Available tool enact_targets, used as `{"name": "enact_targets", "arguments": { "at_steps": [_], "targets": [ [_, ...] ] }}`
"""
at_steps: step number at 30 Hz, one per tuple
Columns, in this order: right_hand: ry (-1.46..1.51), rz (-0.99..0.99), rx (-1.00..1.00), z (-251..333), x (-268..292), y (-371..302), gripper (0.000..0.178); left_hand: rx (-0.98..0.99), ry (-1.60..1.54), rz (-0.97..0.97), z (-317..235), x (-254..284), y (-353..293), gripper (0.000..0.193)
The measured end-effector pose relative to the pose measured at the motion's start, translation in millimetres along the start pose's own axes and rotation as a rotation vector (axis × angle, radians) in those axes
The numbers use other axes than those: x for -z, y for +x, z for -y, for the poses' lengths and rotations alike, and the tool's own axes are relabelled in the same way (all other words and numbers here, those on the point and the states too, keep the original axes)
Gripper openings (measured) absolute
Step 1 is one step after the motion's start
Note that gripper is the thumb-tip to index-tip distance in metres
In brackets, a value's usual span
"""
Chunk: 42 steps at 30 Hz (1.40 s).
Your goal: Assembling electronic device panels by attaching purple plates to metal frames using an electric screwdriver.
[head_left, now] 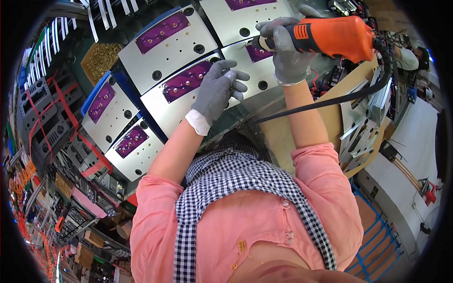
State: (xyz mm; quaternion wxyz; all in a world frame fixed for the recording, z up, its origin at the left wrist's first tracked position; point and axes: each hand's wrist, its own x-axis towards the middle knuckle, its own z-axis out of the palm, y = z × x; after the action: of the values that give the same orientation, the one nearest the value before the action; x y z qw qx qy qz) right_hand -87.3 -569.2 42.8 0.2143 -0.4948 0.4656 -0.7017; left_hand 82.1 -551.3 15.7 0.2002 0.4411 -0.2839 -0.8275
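My right hand (289, 52), in a grey glove, is wrapped round an orange and black corded electric screwdriver (336, 37). The tool's nose points left, over a purple circuit board (255, 53) on a silver metal panel (236, 51). My left hand (218, 87), also gloved, hovers with its fingers apart over the nearer silver panel (158, 106), beside that panel's purple circuit board (186, 81). I see nothing held between the left fingers. The screwdriver's tip is hard to make out against the board.
More panels with purple boards, such as the left one (100, 111), lie side by side. A box of small brass-coloured parts (101, 59) stands behind them. The tool's black cord (330, 100) crosses my right forearm. Dark moulded panels tied with red straps (45, 120) are stacked at left.
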Motion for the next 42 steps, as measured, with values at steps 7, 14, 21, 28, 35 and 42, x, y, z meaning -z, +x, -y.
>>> {"name": "enact_targets", "arguments": {
  "at_steps": [7, 14, 21, 28, 35, 42],
  "targets": [
    [0.178, -0.136, -0.07, -0.9, -10.6, 0.2, 0.011, 0.049, 0.072, -0.086, -11.3, 0.5, -0.6, 0.026],
    [-0.218, 0.029, -0.041, 7.7, -5.1, 2.3, 0.053, -0.075, -0.174, -0.043, 3.0, 6.5, 11.7, 0.025],
    [0.334, 0.029, 0.06, 69.1, -21.5, 26.6, 0.016, -0.204, -0.38, 0.029, -7.5, 10.8, 21.9, 0.039],
    [0.289, 0.289, 0.023, 87.9, -7.4, 40.3, 0.027, -0.131, -0.607, 0.12, -31.0, -0.7, 16.6, 0.034],
    [0.326, 0.329, 0.011, 86.3, -6.9, 52.2, 0.028, -0.166, -0.602, 0.088, -40.2, -13.3, 17.8, 0.032],
    [0.563, 0.262, 0.035, 76.7, -1.5, 60.4, 0.013, -0.193, -0.613, 0.111, -37.9, -21.1, 34.0, 0.031]
  ]
}}
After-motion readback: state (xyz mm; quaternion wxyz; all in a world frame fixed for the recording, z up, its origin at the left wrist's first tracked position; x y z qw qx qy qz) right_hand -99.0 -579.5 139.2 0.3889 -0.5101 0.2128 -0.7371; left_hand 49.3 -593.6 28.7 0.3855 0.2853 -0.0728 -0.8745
